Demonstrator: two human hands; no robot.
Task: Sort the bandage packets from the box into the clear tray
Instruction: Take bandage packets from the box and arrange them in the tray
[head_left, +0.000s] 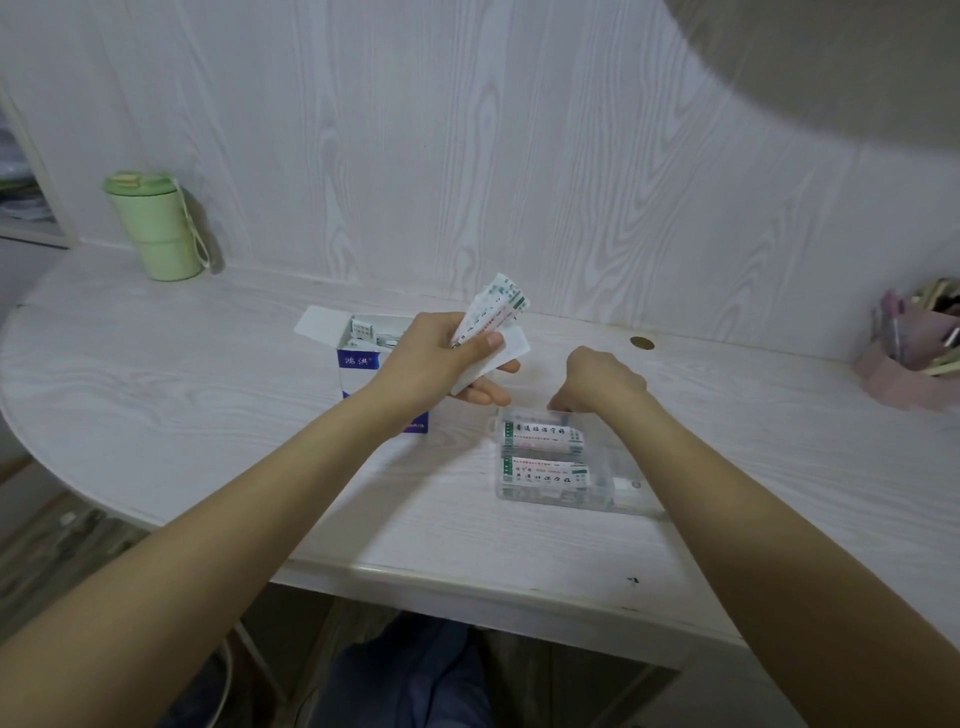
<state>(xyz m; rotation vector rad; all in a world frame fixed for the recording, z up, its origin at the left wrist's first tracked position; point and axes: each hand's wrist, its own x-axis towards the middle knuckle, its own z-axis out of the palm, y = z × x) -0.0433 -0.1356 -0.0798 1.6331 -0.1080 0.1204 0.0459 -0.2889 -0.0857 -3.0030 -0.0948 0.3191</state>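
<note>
Table: white wood-grain tabletop with a curved edge (208, 415), standing against a matching panelled wall.
Box: blue-and-white cardboard carton (358, 364), flaps open, upright left of centre; more packets show inside it.
Left hand: left hand (441, 358) raised just in front of the carton, thumb and fingers pinching a fanned bundle of white bandage packets with green and red print (493, 309); the bundle tilts up and to the right, clear of the table.
Tray: clear plastic rectangular tray (623, 483), right of the carton and apart from it; two rows of printed packets (545, 436) lie flat inside.
Right hand: right hand (597, 382) at the tray's far edge, fingers curled downward; the fingertips are hidden, so whether they hold anything cannot be told.
Surroundings: pale green lidded cup with a strap (156, 226) at the far left by the wall; pink holder with stationery (909, 353) at the far right.
</note>
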